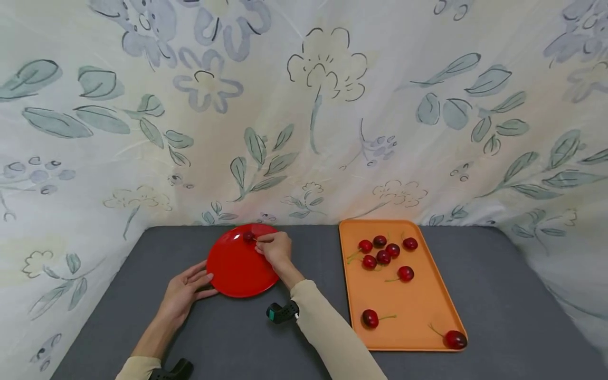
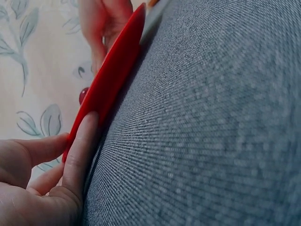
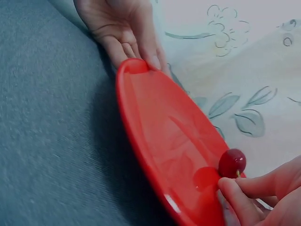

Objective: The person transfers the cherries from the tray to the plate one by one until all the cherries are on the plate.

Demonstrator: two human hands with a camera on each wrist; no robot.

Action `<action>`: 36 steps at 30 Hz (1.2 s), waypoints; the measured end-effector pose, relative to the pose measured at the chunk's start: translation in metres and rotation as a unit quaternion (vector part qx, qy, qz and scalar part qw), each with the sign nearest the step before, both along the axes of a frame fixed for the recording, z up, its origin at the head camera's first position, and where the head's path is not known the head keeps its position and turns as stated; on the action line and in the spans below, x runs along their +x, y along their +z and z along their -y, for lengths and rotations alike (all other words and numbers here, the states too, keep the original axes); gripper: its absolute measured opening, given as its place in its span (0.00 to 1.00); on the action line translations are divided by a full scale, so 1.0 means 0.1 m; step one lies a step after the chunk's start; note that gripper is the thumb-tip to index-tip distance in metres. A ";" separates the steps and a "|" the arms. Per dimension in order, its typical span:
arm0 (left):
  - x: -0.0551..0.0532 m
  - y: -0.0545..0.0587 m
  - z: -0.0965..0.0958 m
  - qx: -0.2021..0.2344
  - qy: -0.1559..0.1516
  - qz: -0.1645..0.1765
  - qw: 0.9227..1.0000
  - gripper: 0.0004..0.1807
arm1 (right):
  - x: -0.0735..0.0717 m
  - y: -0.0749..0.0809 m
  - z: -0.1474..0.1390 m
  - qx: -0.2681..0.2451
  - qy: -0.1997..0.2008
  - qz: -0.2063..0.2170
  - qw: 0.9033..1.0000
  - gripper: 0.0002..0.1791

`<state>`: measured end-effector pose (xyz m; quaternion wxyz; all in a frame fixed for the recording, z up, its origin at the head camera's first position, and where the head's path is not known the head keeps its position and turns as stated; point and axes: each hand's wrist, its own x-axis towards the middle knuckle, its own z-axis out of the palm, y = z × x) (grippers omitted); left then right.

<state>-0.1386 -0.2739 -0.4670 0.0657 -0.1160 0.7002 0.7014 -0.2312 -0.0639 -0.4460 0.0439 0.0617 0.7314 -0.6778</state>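
A round red plate (image 1: pixel 242 269) lies on the dark grey table at the left. My left hand (image 1: pixel 185 291) grips its left rim, thumb on top and fingers at the edge and below, as the left wrist view shows. Over the plate's far part, my right hand (image 1: pixel 276 252) pinches the stem of a dark red cherry (image 3: pixel 232 163) between thumb and forefinger. The cherry hangs close over the plate's surface near the far rim. In the right wrist view, my other hand (image 3: pixel 127 33) holds the plate's opposite end.
An orange tray (image 1: pixel 404 338) stands at the right with several cherries, most clustered in its far half. One cherry (image 1: pixel 370 319) lies near its front left, another cherry (image 1: pixel 455 340) at its front right corner. A flowered cloth (image 1: pixel 323 174) hangs behind the grey table (image 1: pixel 237 338).
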 end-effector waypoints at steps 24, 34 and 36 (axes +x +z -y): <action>0.00 -0.06 -0.02 0.009 -0.002 -0.001 1.000 0.34 | 0.07 -0.09 0.07 0.109 0.013 -0.049 0.993 0.04; -0.02 -0.04 0.00 0.004 0.000 -0.002 1.000 0.34 | 0.16 0.16 0.00 0.166 0.068 -0.086 0.980 0.06; -0.02 -0.03 0.01 0.000 0.000 -0.001 1.000 0.34 | 0.19 0.26 -0.02 0.185 0.083 -0.117 0.972 0.06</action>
